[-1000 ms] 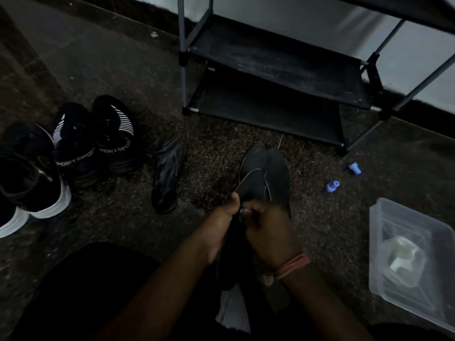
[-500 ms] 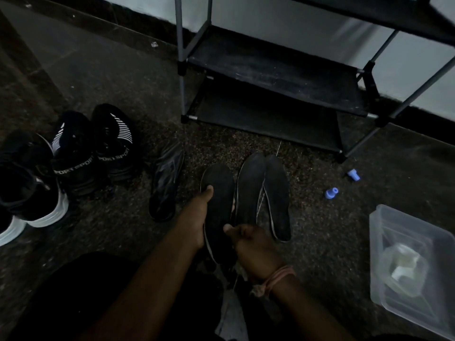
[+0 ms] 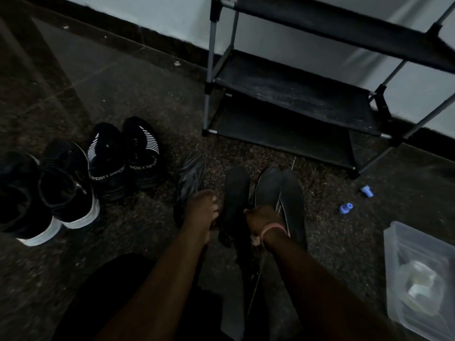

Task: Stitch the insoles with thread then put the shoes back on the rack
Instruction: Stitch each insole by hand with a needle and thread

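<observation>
Three dark insoles lie on the floor in front of the black shoe rack [image 3: 290, 94]. One single insole [image 3: 236, 185] lies to the left, and a pair of stitched insoles [image 3: 280, 190] lies side by side to the right, with pale thread lines on them. My left hand [image 3: 202, 207] rests with relaxed fingers just left of the single insole and holds nothing. My right hand [image 3: 263, 217] is curled at the heel end of the pair and seems to pinch a thread [image 3: 256, 289] that trails down toward me.
Two pairs of black sneakers [image 3: 123, 156] [image 3: 44, 190] stand at the left, and a dark slipper [image 3: 190, 178] lies beside my left hand. Two small blue caps [image 3: 346, 207] lie on the floor at the right. A clear plastic box [image 3: 418, 254] sits at the lower right.
The insoles were bunched in both hands, then spread out on the floor. My left hand has let go of the single insole and moved to its left. The view has tilted up.
</observation>
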A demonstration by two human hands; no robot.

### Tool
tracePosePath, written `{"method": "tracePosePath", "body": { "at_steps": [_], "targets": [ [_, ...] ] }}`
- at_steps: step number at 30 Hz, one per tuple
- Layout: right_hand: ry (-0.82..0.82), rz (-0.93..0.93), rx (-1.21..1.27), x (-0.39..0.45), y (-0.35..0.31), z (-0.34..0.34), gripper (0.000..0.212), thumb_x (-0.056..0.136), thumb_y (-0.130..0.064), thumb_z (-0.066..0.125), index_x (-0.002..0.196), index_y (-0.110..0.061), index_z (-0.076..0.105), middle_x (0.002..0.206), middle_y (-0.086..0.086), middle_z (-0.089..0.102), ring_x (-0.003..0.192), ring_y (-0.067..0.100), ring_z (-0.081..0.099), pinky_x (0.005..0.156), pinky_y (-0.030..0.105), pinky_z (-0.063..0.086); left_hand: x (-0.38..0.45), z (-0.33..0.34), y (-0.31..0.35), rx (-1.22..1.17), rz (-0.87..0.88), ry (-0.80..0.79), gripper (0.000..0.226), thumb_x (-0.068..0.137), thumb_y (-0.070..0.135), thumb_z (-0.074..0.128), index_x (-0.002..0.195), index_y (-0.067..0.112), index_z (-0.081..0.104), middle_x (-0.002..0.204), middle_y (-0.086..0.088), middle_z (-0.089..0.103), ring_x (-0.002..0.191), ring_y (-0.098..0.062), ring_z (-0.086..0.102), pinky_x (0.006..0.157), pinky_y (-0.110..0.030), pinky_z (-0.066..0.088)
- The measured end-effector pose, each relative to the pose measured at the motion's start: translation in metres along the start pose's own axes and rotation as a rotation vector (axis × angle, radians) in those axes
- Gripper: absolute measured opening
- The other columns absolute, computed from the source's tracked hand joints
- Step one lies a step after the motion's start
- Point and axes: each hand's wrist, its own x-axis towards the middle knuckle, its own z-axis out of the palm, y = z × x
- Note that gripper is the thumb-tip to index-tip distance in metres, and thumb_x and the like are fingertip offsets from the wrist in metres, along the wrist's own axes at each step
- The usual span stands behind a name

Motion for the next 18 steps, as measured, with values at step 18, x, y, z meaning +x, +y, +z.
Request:
{"method": "tracePosePath", "body": {
  "at_steps": [18],
  "targets": [
    [0.060, -0.052, -0.055, -0.094, 0.026, 0.027, 0.036, 0.098, -0.042, 0.055, 0.104, -0.012, 0.074, 0.109, 0.011, 0.073, 0.107, 0.025, 0.067, 0.077, 0.025, 0.043, 0.008, -0.058, -0.033, 0.831, 0.254, 0.325, 0.064, 0.086, 0.028, 0.072, 0.135, 0.006, 0.037, 0.130, -0.023, 0.057, 0.116, -0.040, 0.059, 0.094, -0.040, 0.050]
  ]
}}
